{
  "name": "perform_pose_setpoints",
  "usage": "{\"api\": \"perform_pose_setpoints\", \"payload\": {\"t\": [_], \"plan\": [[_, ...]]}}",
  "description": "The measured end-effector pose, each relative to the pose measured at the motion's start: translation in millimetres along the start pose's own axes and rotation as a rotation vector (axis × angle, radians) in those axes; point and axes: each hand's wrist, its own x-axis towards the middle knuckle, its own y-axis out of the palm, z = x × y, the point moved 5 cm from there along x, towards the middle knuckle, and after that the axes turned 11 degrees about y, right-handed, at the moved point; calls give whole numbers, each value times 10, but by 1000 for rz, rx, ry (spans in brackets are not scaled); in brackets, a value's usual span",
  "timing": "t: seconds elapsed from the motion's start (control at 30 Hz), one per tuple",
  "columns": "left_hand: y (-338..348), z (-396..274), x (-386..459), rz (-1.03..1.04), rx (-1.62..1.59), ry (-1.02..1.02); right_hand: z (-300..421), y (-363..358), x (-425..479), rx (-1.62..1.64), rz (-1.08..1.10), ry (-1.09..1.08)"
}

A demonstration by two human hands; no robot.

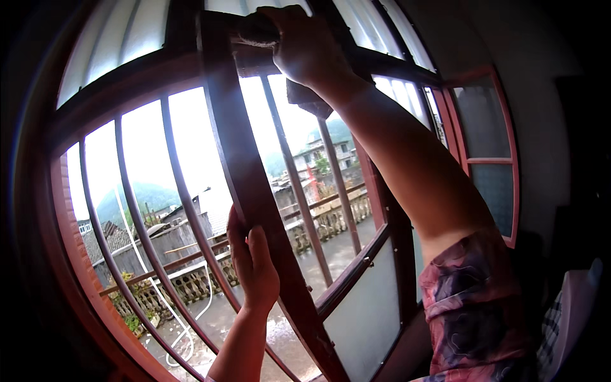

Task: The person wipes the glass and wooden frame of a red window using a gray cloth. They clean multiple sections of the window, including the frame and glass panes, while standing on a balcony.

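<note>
My right hand [308,45] is raised to the top of a dark red wooden window sash. It is closed around a dark cloth [258,31], pressed against the sash's upper corner. Below that wrist hangs a dark piece [308,98]; whether it belongs to the cloth I cannot tell. Lower down, my left hand [255,272] grips the edge of the sash stile [258,186], thumb on the near face and fingers along its side. The sash stands swung out of line with the window frame [129,83]. Its lower panel [365,310] is pale frosted glass.
Vertical metal bars [181,186] cross the window opening. Another red-framed casement [491,160] stands at the right. Outside are a balustrade [191,281], a white hose or cable [148,272], wet paving and houses. A pale object with checked fabric [565,315] is at lower right.
</note>
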Motion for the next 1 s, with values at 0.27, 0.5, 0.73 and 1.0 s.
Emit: {"api": "perform_pose_setpoints", "payload": {"t": [0.27, 0.5, 0.73, 1.0], "plan": [[-170, 454, -1, -15, -26, 33, -66, 526, -140, -139, 419, -169], [-366, 444, 0, -62, 113, 5, -488, 324, -1114, 310, 500, -373], [-120, 452, -42, -59, 104, -26, -213, 797, 134, -72, -34, -481], [-195, 295, -3, -40, 69, -20, -85, 496, -297, -49, 313, -446]]}}
